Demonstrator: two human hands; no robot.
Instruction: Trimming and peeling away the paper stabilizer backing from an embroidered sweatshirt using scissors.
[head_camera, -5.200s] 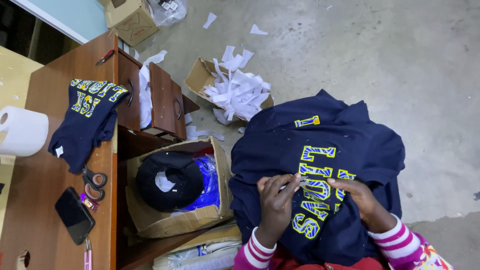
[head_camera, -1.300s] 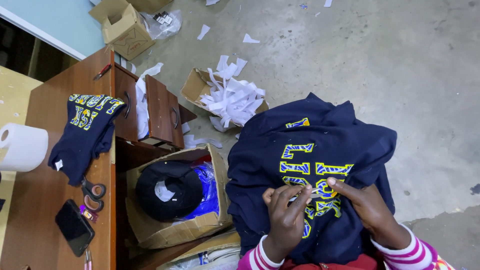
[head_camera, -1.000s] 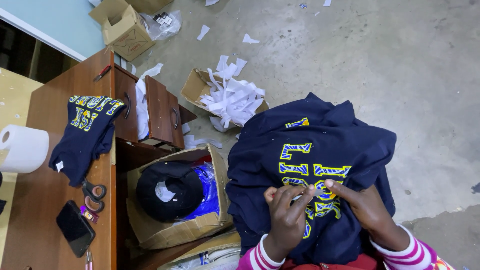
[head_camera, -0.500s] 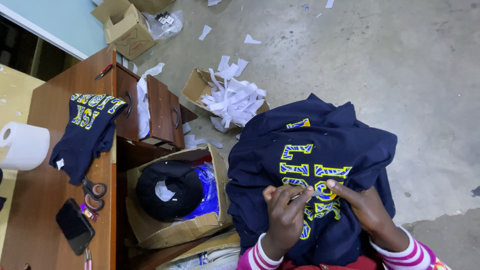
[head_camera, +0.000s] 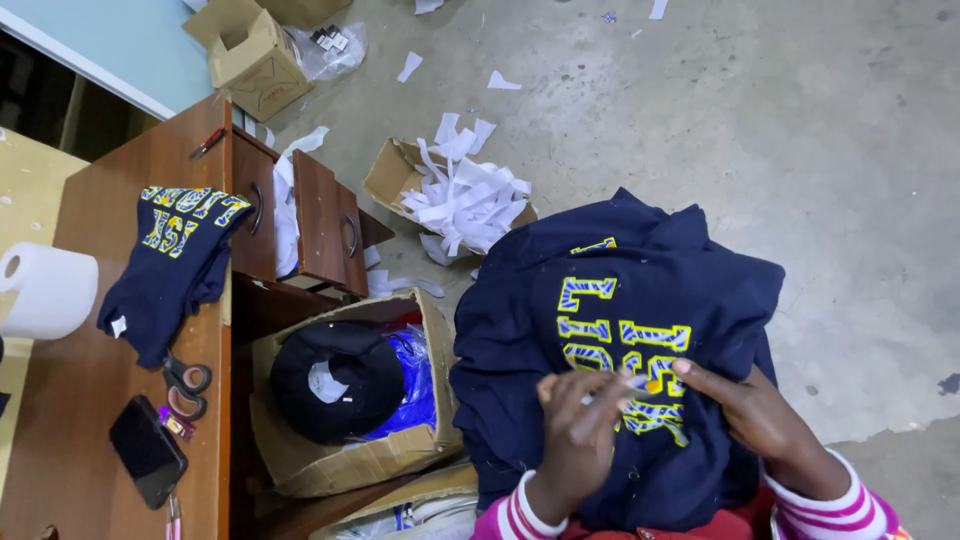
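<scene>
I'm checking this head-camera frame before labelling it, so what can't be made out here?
Head view:
- Small pale thing at the left hand fingertips: blurred, too small.
- Lower lettering on the navy garment: covered by both hands; right hand.
- Open drawer contents: hidden by white paper.
- Paper roll: cut off by left edge.

Brown cardboard box (head_camera: 255, 60) top left, open carton (head_camera: 400, 170) of white strips, dark phone screen (head_camera: 147, 450) on desk
</scene>
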